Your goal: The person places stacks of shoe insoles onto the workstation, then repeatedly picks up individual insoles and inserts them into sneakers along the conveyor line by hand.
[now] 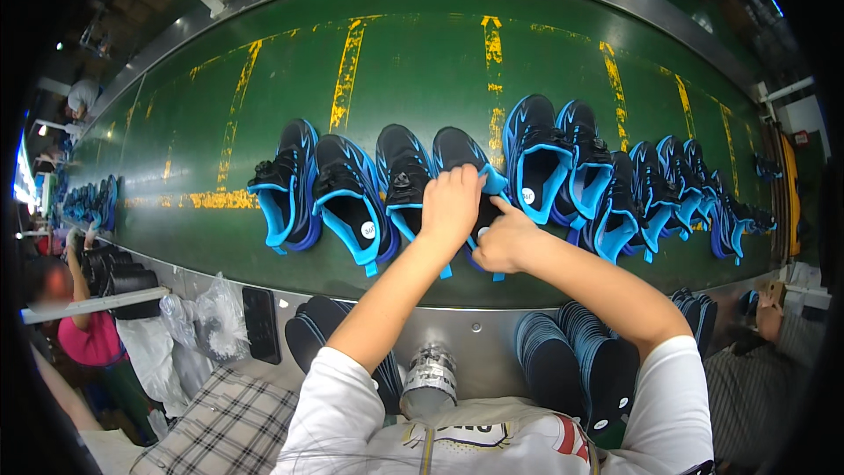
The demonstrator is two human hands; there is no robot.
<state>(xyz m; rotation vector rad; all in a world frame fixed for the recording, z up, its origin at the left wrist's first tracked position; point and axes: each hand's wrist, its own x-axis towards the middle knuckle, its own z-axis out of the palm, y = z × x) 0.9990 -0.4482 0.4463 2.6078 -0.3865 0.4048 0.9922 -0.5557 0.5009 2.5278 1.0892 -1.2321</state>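
Observation:
A black and blue sports shoe [459, 148] stands on the green conveyor belt in front of me, toe pointing away. My left hand [453, 200] lies over its opening with the fingers curled at the tongue. My right hand [507, 237] grips the light blue collar from the right side, its index finger stretched along the edge. The two hands hide most of the shoe's inside. Close by on the left are matching shoes [400, 154] [345, 176] [294, 163]. To the right stand more shoes [533, 132] [584, 136], with light blue linings showing.
Stacked insoles [585, 347] lie along the near metal edge, with more insoles [316, 330] on the left. Between them stands a tape-wrapped container [430, 378]. A black phone [261, 325] lies beside plastic bags [220, 317]. A person in pink [90, 339] works farther left.

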